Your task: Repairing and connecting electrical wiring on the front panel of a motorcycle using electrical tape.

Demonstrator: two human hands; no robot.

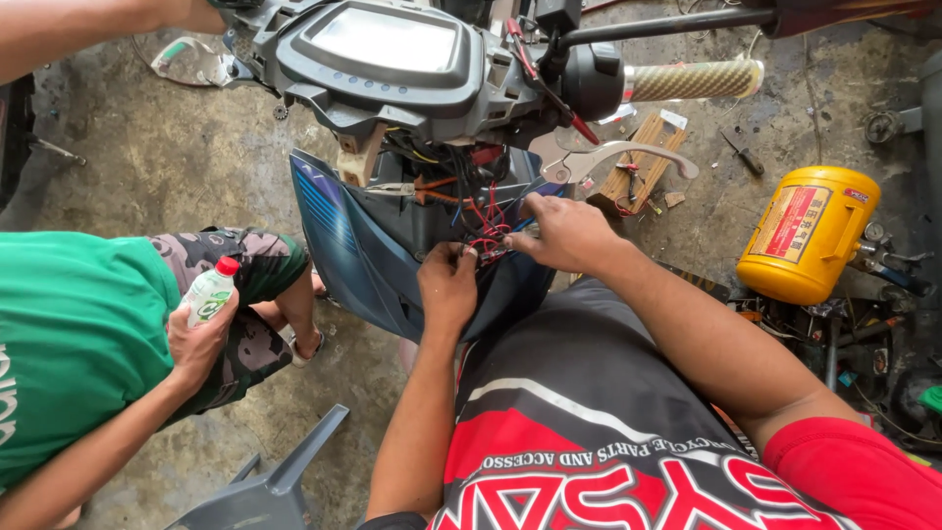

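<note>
While seated astride in black-and-red printed shorts (589,442), both hands meeting at a tangle of thin red and black wires (488,236) under the scooter's front. Left hand (447,285) closed in a loose fist, fingertips pinched on the near end of the bundle. Right hand (564,234) just right of it, thumb and forefinger nipped on the same wires, remaining fingers curled; how tightly, impossible to tell. Wires sprouting from the open cavity behind a dark blue plastic front panel (343,236), just beyond the knuckles.

Near left: grey plastic chair (265,486) on stained concrete floor (147,147). Beside it, a crouching person in a green shirt (69,334) and camouflage shorts, their hand (201,339) wrapped round a small clear bottle with a red cap (211,290).

Right, well apart: squat yellow metal tank (807,234) among scattered tools.

Farther: silver brake lever (618,157), woven tan handlebar grip (692,80), and grey dashboard housing with a pale rectangular display (385,44).
</note>
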